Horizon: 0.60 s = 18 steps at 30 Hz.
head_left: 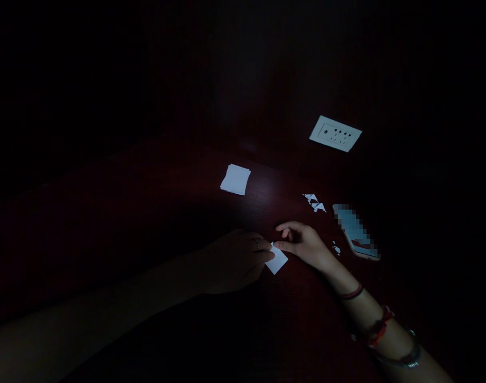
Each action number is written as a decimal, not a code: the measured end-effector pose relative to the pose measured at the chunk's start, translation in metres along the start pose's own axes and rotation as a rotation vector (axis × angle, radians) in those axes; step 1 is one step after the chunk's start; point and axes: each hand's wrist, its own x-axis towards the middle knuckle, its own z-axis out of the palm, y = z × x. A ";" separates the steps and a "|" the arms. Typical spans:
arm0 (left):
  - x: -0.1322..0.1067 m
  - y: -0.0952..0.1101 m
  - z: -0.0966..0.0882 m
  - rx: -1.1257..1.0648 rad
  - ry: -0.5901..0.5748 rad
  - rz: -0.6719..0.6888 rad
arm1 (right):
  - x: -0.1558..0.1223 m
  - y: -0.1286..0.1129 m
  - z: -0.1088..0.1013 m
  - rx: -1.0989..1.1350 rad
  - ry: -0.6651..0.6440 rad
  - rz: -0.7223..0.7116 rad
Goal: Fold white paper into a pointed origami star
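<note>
A small white square of folded-looking paper (277, 260) lies tilted on the dark table, one corner toward me. My left hand (243, 260), in shadow and with a ring on a finger, grips it at its left edge, thumb and fingers over it. The thumb tip of my right hand (302, 243) touches or nearly touches the paper's top corner. The other fingers of that hand are loosely bent and apart from the thumb, with nothing between them. Bracelets circle my right forearm.
A stack of white square paper sheets (235, 179) lies farther back. To the right are small folded paper pieces (315, 202), tiny paper scraps (336, 248) and a phone (357, 232). A wall socket (335, 134) is behind. The surroundings are very dark.
</note>
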 end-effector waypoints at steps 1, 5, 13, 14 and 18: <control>0.000 0.000 -0.001 -0.002 -0.010 0.006 | 0.000 -0.001 0.001 -0.032 0.016 0.008; -0.001 -0.001 -0.002 -0.007 -0.035 0.023 | 0.003 -0.002 0.005 -0.078 0.034 0.044; -0.006 -0.009 0.001 0.031 0.018 -0.040 | -0.008 0.000 -0.009 0.053 0.007 0.022; -0.005 -0.008 0.000 0.041 0.015 -0.056 | -0.010 -0.001 -0.012 0.033 -0.004 0.002; -0.005 -0.007 -0.002 0.076 0.017 -0.071 | -0.018 -0.007 -0.016 -0.115 -0.047 -0.123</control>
